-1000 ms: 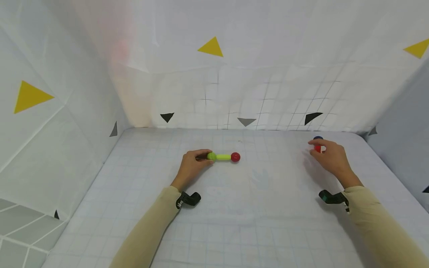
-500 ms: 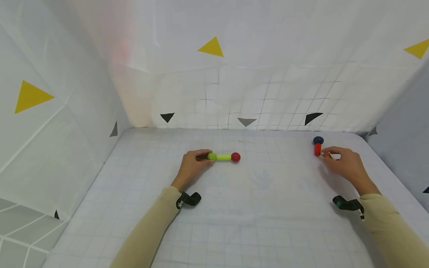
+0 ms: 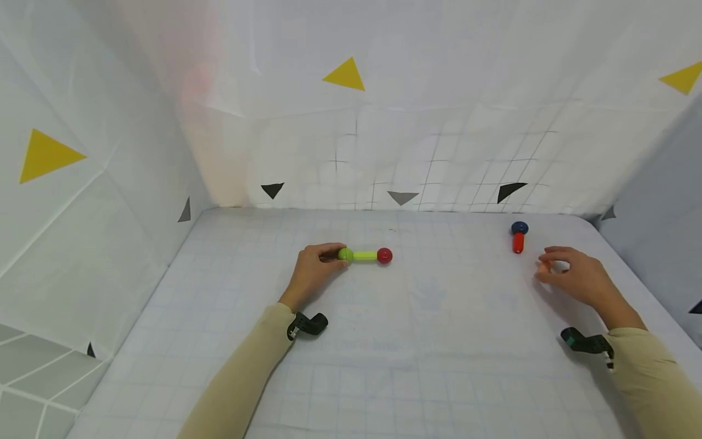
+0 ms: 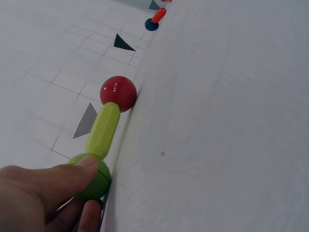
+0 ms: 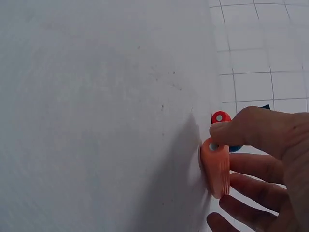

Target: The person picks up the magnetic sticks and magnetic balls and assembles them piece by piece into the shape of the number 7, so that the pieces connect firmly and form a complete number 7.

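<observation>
In the head view, my left hand (image 3: 312,271) pinches a green ball (image 4: 99,181) between thumb and fingers. That ball sits at one end of a ribbed yellow-green rod (image 3: 364,255), and a red ball (image 3: 384,255) caps the other end. To the right, my right hand (image 3: 581,277) has its thumb and fingers curled about a short orange rod (image 5: 216,166); the thumb tip lies on its upper end. Mostly the fingers hide this rod in the head view. Beyond that hand, a red rod (image 3: 518,243) lies joined to or touching a dark blue ball (image 3: 520,228).
All of this is on a white gridded table (image 3: 417,341). A white back wall (image 3: 439,134) with yellow, black and grey triangles rises behind it, with side walls left (image 3: 109,231) and right (image 3: 663,183). Each wrist wears a black camera mount (image 3: 312,324).
My right hand has let go of the red rod by the blue ball and moved right and nearer, to the orange rod. My left hand stays on the green ball.
</observation>
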Motion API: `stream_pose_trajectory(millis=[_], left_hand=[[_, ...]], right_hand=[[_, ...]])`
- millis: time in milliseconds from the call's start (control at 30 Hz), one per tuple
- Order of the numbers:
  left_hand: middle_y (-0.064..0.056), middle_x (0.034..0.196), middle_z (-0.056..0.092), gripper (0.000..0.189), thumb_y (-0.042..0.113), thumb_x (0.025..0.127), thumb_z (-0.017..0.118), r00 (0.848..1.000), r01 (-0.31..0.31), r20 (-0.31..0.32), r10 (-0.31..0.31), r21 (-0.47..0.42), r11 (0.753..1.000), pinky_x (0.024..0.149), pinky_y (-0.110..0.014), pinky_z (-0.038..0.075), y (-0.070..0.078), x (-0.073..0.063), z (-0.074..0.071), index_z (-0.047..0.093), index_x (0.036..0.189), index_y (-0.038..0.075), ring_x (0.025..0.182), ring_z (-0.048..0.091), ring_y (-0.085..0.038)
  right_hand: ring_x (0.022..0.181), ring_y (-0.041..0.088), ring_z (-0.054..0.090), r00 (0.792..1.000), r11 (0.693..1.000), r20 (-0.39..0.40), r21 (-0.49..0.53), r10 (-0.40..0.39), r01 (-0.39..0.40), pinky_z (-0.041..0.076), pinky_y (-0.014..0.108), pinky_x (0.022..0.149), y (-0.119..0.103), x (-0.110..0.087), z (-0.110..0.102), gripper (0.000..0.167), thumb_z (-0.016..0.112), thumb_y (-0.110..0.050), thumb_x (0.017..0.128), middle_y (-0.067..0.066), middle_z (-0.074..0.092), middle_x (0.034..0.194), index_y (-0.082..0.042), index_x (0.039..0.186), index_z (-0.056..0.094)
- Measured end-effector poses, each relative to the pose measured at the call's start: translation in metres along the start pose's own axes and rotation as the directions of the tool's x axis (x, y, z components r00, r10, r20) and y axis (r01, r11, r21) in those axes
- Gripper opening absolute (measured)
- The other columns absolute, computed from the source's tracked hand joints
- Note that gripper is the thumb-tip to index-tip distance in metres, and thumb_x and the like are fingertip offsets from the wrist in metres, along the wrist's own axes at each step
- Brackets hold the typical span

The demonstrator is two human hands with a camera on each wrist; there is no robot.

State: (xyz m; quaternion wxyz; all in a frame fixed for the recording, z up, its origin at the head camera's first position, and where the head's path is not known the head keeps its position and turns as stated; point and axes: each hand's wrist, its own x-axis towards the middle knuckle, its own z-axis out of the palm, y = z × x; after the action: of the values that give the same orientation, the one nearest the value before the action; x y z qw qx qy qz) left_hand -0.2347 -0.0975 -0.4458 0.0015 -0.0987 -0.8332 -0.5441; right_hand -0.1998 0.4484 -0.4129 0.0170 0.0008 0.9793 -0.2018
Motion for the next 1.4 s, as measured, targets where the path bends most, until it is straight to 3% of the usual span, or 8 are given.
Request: stream_pose_trajectory(millis=[200, 433, 633, 900, 1067, 1267, 1400], left_hand=[[0.002, 0.115, 0.074, 0.037, 0.014, 0.089, 0.085, 1.0, 0.005, -0.004, -0.005, -0.002, 1.0, 0.098, -0.034, 0.053, 0.001, -0.001, -0.001, 0.076, 0.125, 0.013, 0.108, 0.068, -0.014], [0.003, 0.116, 0.073, 0.037, 0.014, 0.089, 0.085, 1.0, 0.027, -0.007, -0.027, 0.005, 1.0, 0.099, -0.032, 0.052, 0.005, -0.002, 0.0, 0.076, 0.125, 0.013, 0.108, 0.067, -0.013], [0.0, 0.117, 0.074, 0.038, 0.013, 0.089, 0.085, 1.0, 0.027, -0.006, -0.027, 0.008, 1.0, 0.1, -0.035, 0.052, 0.008, -0.002, 0.0, 0.076, 0.126, 0.012, 0.109, 0.068, -0.015], [0.002, 0.117, 0.074, 0.038, 0.014, 0.089, 0.085, 1.0, 0.029, -0.007, -0.029, 0.015, 0.999, 0.1, -0.033, 0.052, 0.006, -0.002, 0.0, 0.076, 0.126, 0.013, 0.109, 0.068, -0.013], [0.001, 0.118, 0.073, 0.038, 0.014, 0.09, 0.085, 1.0, 0.029, -0.008, -0.029, 0.015, 0.999, 0.099, -0.034, 0.053, 0.008, -0.002, 0.001, 0.076, 0.126, 0.012, 0.109, 0.068, -0.014], [0.001, 0.118, 0.073, 0.038, 0.014, 0.09, 0.085, 1.0, 0.023, -0.003, -0.023, 0.022, 0.999, 0.099, -0.034, 0.052, 0.008, -0.003, 0.001, 0.076, 0.127, 0.013, 0.109, 0.067, -0.014], [0.002, 0.117, 0.073, 0.038, 0.013, 0.09, 0.084, 1.0, 0.019, -0.002, -0.019, 0.015, 1.0, 0.099, -0.033, 0.053, 0.007, -0.003, 0.0, 0.075, 0.127, 0.013, 0.109, 0.067, -0.013]], right_hand=[[0.118, 0.06, 0.045, 0.999, 1.0, 0.04, -0.026, 0.017, -0.016, 0.048, 0.07, 0.09, 0.004, 0.002, -0.004, 0.054, 0.081, -0.026, 0.09, 0.046, 0.034, 0.144, 0.011, 0.125, 0.063], [0.113, 0.055, 0.05, 0.994, 0.999, 0.099, -0.02, 0.044, -0.043, 0.053, 0.062, 0.082, 0.012, 0.002, -0.01, 0.085, 0.085, -0.041, 0.086, 0.041, 0.049, 0.131, 0.013, 0.14, 0.047], [0.115, 0.057, 0.048, 0.988, 0.999, 0.146, 0.003, 0.052, -0.053, 0.054, 0.063, 0.082, 0.017, 0.003, -0.012, 0.08, 0.083, -0.036, 0.088, 0.04, 0.048, 0.13, 0.014, 0.138, 0.046], [0.114, 0.061, 0.046, 0.976, 0.997, 0.202, -0.003, 0.077, -0.078, 0.05, 0.069, 0.087, 0.02, 0.002, -0.017, 0.1, 0.085, -0.034, 0.086, 0.046, 0.045, 0.128, 0.024, 0.144, 0.027], [0.111, 0.062, 0.046, 0.967, 0.996, 0.237, -0.012, 0.09, -0.089, 0.049, 0.071, 0.088, 0.02, 0.005, -0.021, 0.1, 0.087, -0.032, 0.084, 0.048, 0.043, 0.126, 0.027, 0.14, 0.028], [0.112, 0.062, 0.045, 0.966, 0.995, 0.238, -0.014, 0.097, -0.097, 0.049, 0.071, 0.088, 0.022, 0.004, -0.022, 0.104, 0.088, -0.036, 0.082, 0.047, 0.041, 0.126, 0.028, 0.139, 0.027], [0.113, 0.062, 0.043, 0.976, 0.995, 0.194, -0.003, 0.1, -0.102, 0.048, 0.071, 0.089, 0.024, 0.003, -0.021, 0.11, 0.088, -0.042, 0.082, 0.048, 0.041, 0.127, 0.029, 0.139, 0.027]])
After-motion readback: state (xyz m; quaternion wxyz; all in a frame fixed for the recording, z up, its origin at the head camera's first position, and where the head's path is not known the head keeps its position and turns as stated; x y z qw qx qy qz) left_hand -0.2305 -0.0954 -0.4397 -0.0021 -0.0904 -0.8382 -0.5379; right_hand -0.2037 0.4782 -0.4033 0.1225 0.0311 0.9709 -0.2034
